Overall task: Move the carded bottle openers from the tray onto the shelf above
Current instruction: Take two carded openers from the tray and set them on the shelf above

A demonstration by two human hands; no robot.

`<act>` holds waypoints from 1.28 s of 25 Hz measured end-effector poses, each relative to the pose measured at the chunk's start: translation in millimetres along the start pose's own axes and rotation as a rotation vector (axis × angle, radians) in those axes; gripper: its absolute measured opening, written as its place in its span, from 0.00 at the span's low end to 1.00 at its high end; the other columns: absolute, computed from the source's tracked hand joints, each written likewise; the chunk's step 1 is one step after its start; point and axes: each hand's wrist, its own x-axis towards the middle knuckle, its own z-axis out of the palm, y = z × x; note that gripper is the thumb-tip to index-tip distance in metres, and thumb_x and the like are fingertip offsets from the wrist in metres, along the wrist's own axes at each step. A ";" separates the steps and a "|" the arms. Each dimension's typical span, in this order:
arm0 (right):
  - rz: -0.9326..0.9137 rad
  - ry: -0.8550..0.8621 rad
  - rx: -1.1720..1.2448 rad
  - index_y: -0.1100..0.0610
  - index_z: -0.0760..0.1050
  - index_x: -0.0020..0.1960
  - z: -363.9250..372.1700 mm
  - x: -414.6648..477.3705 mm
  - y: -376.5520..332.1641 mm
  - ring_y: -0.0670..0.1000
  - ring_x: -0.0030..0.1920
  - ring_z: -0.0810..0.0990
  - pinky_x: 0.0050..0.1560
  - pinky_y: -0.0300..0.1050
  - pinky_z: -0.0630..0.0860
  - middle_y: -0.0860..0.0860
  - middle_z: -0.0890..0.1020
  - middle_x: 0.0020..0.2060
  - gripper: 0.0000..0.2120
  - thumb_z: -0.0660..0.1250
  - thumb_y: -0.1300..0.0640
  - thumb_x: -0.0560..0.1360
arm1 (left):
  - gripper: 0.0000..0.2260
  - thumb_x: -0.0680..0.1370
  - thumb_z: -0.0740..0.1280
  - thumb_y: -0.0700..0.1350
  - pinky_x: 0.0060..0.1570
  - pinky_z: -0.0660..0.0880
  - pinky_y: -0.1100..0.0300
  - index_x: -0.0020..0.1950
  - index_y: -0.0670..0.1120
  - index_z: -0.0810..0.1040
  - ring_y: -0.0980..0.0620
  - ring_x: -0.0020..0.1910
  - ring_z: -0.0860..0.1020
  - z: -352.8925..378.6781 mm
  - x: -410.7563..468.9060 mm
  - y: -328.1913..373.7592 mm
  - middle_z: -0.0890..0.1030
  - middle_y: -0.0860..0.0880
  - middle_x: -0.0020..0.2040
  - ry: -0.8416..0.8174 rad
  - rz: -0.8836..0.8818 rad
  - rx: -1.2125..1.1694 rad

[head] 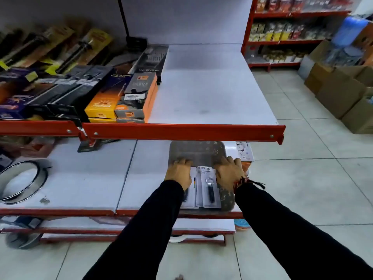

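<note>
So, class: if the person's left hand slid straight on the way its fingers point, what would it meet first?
Probably the far wall of the grey tray that the left hand reaches into; depth under the upper shelf is unclear.

Tray [196, 152]: grey, with a fine speckled or mesh pattern. Carded bottle openers [209, 187]: pale grey-white cards, black handles; one card shows a thin multicoloured stripe. Shelf above [203, 91]: white surface, red-orange front rail. Sleeves [282, 223]: black. Wrist band [245, 181] on the right arm: dark red and black (threads frayed). Boxes [121, 102] on shelf: orange, black, grey. Floor tiles [314, 178]: pale grey.
</note>
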 end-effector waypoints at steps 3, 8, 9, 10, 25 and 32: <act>0.011 -0.023 -0.052 0.53 0.80 0.57 13.5 26.3 4.2 0.60 0.60 0.68 0.57 0.54 0.61 0.56 0.72 0.62 0.17 0.60 0.55 0.72 | 0.29 0.78 0.62 0.47 0.79 0.38 0.42 0.79 0.47 0.60 0.47 0.80 0.58 8.2 29.9 -6.4 0.63 0.46 0.79 -0.110 0.044 0.230; -0.019 -0.031 -0.077 0.52 0.83 0.54 35.1 51.2 -3.9 0.60 0.64 0.65 0.63 0.57 0.52 0.55 0.68 0.66 0.17 0.58 0.51 0.73 | 0.28 0.79 0.58 0.54 0.71 0.25 0.36 0.79 0.54 0.60 0.49 0.80 0.58 25.1 51.6 -8.1 0.67 0.50 0.77 -0.228 -0.016 0.343; -0.025 -0.030 -0.079 0.51 0.83 0.54 37.9 52.5 -5.1 0.60 0.63 0.65 0.64 0.57 0.52 0.55 0.69 0.65 0.17 0.58 0.51 0.74 | 0.28 0.79 0.58 0.55 0.73 0.28 0.35 0.79 0.55 0.60 0.49 0.80 0.59 28.4 51.5 -9.2 0.68 0.51 0.77 -0.221 -0.020 0.362; -0.024 -0.034 -0.064 0.49 0.82 0.54 38.9 52.7 -5.3 0.60 0.63 0.65 0.65 0.58 0.51 0.55 0.70 0.64 0.16 0.58 0.50 0.74 | 0.28 0.79 0.59 0.55 0.74 0.31 0.35 0.79 0.55 0.60 0.49 0.79 0.60 29.4 51.1 -10.8 0.69 0.52 0.76 -0.210 -0.016 0.364; 0.052 0.114 0.265 0.50 0.73 0.61 -15.4 -2.5 -5.6 0.59 0.58 0.76 0.63 0.55 0.58 0.55 0.83 0.50 0.15 0.58 0.54 0.76 | 0.14 0.75 0.60 0.39 0.57 0.60 0.52 0.60 0.48 0.74 0.44 0.49 0.81 -15.1 0.4 -3.9 0.85 0.47 0.47 0.023 -0.037 0.025; -0.021 0.389 0.283 0.52 0.70 0.60 -51.0 -58.5 -7.6 0.58 0.50 0.76 0.52 0.52 0.59 0.52 0.82 0.52 0.13 0.55 0.58 0.76 | 0.16 0.77 0.58 0.40 0.57 0.61 0.53 0.64 0.48 0.73 0.44 0.52 0.80 -54.8 -61.9 3.2 0.82 0.46 0.56 0.277 -0.029 -0.052</act>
